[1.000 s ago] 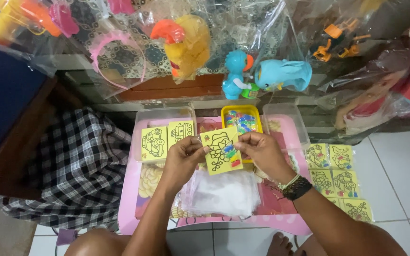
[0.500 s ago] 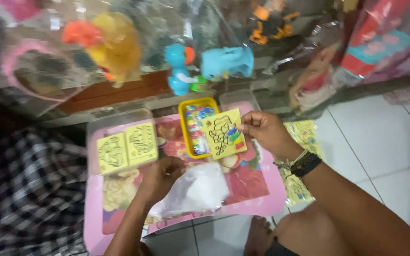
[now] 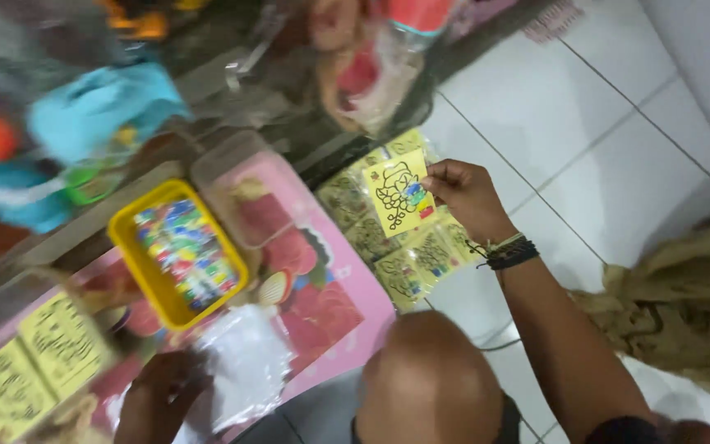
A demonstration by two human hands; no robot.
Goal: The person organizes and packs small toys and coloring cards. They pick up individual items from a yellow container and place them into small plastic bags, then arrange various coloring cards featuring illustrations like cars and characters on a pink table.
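Yellow picture card [image 3: 400, 193] with a black-outlined figure partly coloured in, held up over the floor at about two o'clock from the pink tabletop [image 3: 334, 316], just above a spread of similar yellow cards in clear sleeves [image 3: 408, 263] lying on the white tiles. Pinched at its right edge by the right hand [image 3: 466, 193], thumb and fingertips pressed together on the card. Probably very light, thin and a little bendy, likely to flex or crease if squeezed mid-sheet; best taken by an edge or corner, away from the coloured patch, which may shed or smear. At eight o'clock from the card, a yellow tray [image 3: 176, 255] full of small multicoloured bits, and beside it at twelve o'clock a clear lidded tub [image 3: 244, 185]. Farther out at seven o'clock, the left hand [image 3: 158, 395] resting on a white crumpled plastic bag [image 3: 244, 366], grip blurred, cannot tell whether closed on it. More yellow cards [image 3: 30, 362] at the tabletop's far left.
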